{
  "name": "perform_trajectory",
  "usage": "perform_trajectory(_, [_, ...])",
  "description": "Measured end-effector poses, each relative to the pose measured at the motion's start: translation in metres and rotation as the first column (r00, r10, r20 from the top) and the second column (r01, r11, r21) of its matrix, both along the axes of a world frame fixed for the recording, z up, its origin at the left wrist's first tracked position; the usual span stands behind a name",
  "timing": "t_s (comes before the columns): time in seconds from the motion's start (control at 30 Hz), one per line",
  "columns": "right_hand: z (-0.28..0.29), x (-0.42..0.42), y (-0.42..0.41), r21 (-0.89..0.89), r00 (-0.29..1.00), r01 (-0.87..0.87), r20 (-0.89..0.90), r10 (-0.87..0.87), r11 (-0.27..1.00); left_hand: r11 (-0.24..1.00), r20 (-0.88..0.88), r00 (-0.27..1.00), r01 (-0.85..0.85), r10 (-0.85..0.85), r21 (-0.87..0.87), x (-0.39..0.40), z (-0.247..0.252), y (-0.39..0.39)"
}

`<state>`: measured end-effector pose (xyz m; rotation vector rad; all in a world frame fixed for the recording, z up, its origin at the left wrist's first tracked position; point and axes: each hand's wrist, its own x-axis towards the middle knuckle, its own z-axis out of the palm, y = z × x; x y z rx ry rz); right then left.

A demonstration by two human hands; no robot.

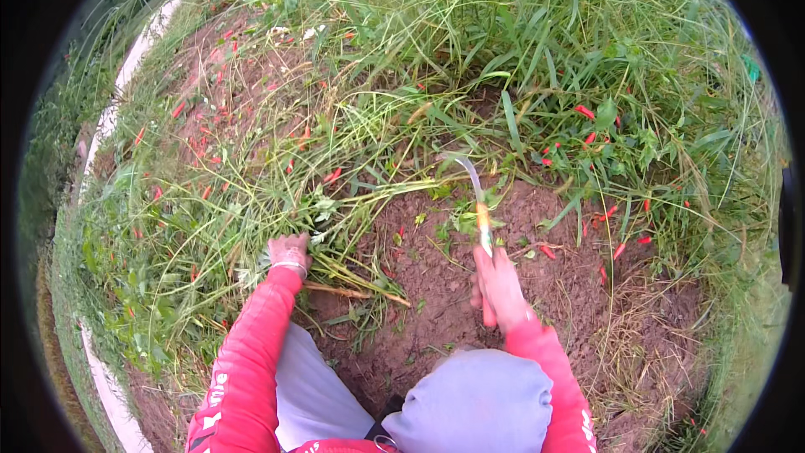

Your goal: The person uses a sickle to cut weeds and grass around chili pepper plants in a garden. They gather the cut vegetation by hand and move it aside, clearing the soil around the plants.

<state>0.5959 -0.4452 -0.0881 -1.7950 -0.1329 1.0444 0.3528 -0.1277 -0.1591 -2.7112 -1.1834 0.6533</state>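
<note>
My right hand (498,286) is closed around the handle of a sickle (483,221), over bare soil in front of my knees. Its thin curved blade (470,171) points away from me and bends left at the tip, near the edge of the standing grass (534,44). My left hand (290,250) reaches down into a heap of loose weeds and grass stems (245,201) on the left. The fingers of that hand are mostly hidden among leaves, so their grip does not show. Several pale thick stems (361,280) stick out beside it toward the right.
Small red pieces (585,112) of unclear kind lie scattered over grass and soil. Brown soil (434,277) shows before my knees (471,390). Dry straw (648,321) lies at the right. A pale narrow strip (113,113) borders the plot on the left.
</note>
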Motion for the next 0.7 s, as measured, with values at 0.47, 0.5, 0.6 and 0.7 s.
perform_trajectory(0.47, [0.010, -0.072, -0.112, -0.362, 0.984, 0.075, 0.178, -0.010, 0.929, 0.997, 0.127, 0.992, -0.007, 0.016, -0.074, -0.002, -0.009, 0.015])
perform_trajectory(0.5, [0.021, -0.080, -0.123, -0.334, 0.983, 0.070, 0.185, -0.008, 0.940, 0.995, 0.105, 0.994, -0.016, 0.027, -0.098, -0.001, -0.012, 0.014])
perform_trajectory(0.6, [0.046, -0.100, -0.151, -0.232, 0.978, 0.039, 0.207, 0.010, 0.972, 0.993, 0.056, 0.997, -0.039, 0.046, -0.108, 0.003, -0.006, 0.018])
perform_trajectory(0.7, [0.039, -0.093, -0.126, -0.404, 0.909, 0.127, 0.412, 0.056, 0.906, 0.994, 0.081, 0.994, -0.070, 0.077, -0.086, 0.002, -0.015, 0.021])
